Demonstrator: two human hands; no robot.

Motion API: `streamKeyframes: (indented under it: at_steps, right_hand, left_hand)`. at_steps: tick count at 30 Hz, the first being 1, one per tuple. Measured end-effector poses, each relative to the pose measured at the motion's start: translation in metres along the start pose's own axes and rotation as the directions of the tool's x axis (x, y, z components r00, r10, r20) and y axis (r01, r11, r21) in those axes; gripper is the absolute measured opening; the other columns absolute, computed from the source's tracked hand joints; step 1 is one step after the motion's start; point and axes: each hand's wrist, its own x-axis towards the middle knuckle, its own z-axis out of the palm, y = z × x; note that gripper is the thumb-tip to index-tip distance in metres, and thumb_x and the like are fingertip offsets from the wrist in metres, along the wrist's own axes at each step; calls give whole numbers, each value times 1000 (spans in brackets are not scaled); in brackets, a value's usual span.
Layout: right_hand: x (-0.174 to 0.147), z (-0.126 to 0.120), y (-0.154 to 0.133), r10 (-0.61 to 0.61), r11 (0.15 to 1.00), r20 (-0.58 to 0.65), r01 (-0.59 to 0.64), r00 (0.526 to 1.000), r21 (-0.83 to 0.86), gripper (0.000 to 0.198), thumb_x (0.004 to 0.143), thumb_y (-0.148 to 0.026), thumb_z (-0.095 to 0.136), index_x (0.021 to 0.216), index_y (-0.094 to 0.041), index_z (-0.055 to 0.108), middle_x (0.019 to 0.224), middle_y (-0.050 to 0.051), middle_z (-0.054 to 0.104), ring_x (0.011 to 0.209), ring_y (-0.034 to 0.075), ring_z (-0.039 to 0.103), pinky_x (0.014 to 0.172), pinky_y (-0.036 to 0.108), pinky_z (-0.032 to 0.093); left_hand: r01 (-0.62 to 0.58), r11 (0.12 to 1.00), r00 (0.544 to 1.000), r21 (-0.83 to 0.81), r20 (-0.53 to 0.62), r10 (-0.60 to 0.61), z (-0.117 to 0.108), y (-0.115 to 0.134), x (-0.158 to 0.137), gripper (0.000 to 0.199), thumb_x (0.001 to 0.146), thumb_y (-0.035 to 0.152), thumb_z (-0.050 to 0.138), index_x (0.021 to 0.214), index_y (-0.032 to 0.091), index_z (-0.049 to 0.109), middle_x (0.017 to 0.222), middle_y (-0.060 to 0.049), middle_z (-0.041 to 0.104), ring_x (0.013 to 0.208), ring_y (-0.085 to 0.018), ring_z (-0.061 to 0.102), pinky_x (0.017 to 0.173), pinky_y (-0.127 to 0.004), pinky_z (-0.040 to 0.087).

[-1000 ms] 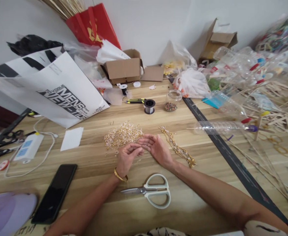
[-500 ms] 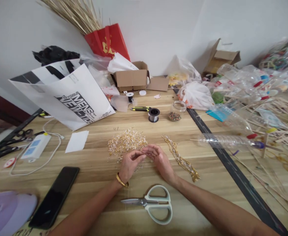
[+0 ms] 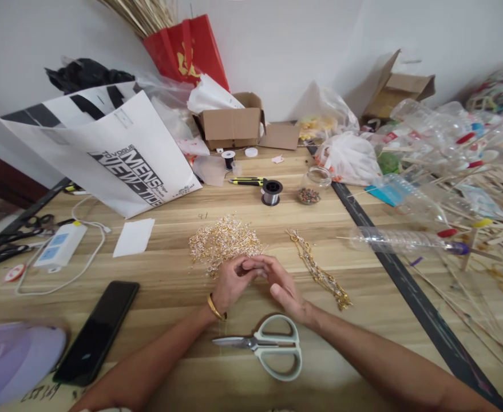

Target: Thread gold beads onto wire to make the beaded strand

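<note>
My left hand [image 3: 234, 280], a gold bangle [image 3: 216, 308] at its wrist, has thumb and fingers pinched together; whatever lies between them is too small to make out. Against its fingertips rest those of my right hand [image 3: 283, 289], its fingers stretched out and slightly curved, thumb apart. Both hands are at the near edge of a pile of small gold and clear beads [image 3: 225, 243]. A faint thin thread seems to hang below the left wrist. Closer to me lie scissors [image 3: 277, 347] with pale handles, blades pointing left. Strung gold-and-clear beads [image 3: 320, 269] lie right of my hands.
Behind the pile are a wire spool [image 3: 271, 193], a yellow-black cutter [image 3: 248, 181] and a glass jar [image 3: 313, 186] of beads. A phone [image 3: 98, 332], power strip [image 3: 60, 246] and white bag [image 3: 118, 154] stand left. Plastic bottles [image 3: 423, 123] and sticks crowd the right.
My right thumb has moved away from its fingers, toward me. My hands stay together by the bead pile. The view has shifted slightly.
</note>
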Motion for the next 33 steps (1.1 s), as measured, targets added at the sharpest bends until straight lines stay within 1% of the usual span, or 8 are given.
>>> streamKeyframes:
  at_steps: [5, 15, 19, 22, 25, 28, 30, 33]
  right_hand:
    - [1, 0, -1, -10, 997, 19, 12, 1000, -79, 57, 82, -55, 54, 127, -21, 46, 125, 14, 51, 120, 29, 45, 103, 48, 31]
    - [2, -7, -1, -94, 952, 63, 108, 994, -287, 54, 87, -53, 46, 128, -18, 45, 124, 14, 47, 118, 28, 44, 102, 46, 34]
    - [1, -11, 7, -136, 914, -92, 89, 986, -396, 38, 92, -42, 41, 121, -20, 48, 115, 12, 49, 104, 23, 51, 88, 41, 46]
    - [2, -12, 13, -162, 897, -284, 21, 945, -442, 20, 91, -34, 47, 104, -20, 53, 95, 6, 52, 89, 18, 53, 76, 32, 48]
    - [5, -13, 17, -44, 941, -388, -92, 921, -326, 15, 89, -34, 52, 87, -19, 51, 72, -1, 49, 61, 11, 50, 54, 22, 45]
    - [8, -14, 20, 120, 957, -391, -211, 913, -199, 21, 87, -38, 54, 85, -18, 52, 59, -4, 45, 44, 7, 41, 40, 18, 36]
    - [9, -15, 20, 152, 955, -375, -233, 915, -183, 24, 85, -39, 56, 89, -16, 57, 63, -3, 49, 43, 6, 42, 38, 17, 36]
    - [10, -15, 18, 124, 958, -340, -202, 932, -205, 24, 82, -38, 60, 92, -17, 65, 79, 2, 55, 44, 4, 44, 37, 17, 36]
  left_hand:
    - [21, 999, 999, 47, 25, -22, -3, 0, 3, 22, 71, 35, 68, 77, 14, 66, 73, -3, 67, 68, -16, 59, 64, -25, 47]
    - [-69, 992, 996, 109, 65, 62, -9, -7, 7, 19, 79, 31, 59, 74, 13, 64, 70, -2, 61, 66, -14, 54, 62, -24, 43]
    - [-63, 998, 997, 27, 47, 61, -9, -7, 8, 17, 80, 28, 60, 76, 13, 66, 74, -4, 65, 71, -14, 58, 69, -25, 45]
    - [-17, 999, 999, -33, 30, 18, -9, -2, 6, 16, 79, 27, 61, 76, 13, 67, 74, -4, 67, 70, -14, 59, 69, -24, 47]
    - [-17, 998, 1000, -61, 5, 17, -10, 1, 4, 15, 79, 27, 62, 77, 13, 67, 75, -4, 67, 72, -14, 61, 70, -25, 48]
    - [-79, 996, 997, -37, -7, 79, -9, 0, 2, 14, 80, 26, 61, 78, 13, 67, 77, -5, 67, 75, -15, 61, 72, -26, 48]
    - [-129, 992, 992, -13, 3, 129, -8, -2, 1, 13, 81, 25, 61, 78, 13, 67, 79, -5, 67, 76, -15, 61, 74, -26, 47]
    - [-173, 985, 985, 3, 21, 173, -6, -5, -1, 11, 81, 23, 61, 79, 14, 67, 81, -5, 68, 77, -15, 61, 74, -26, 47]
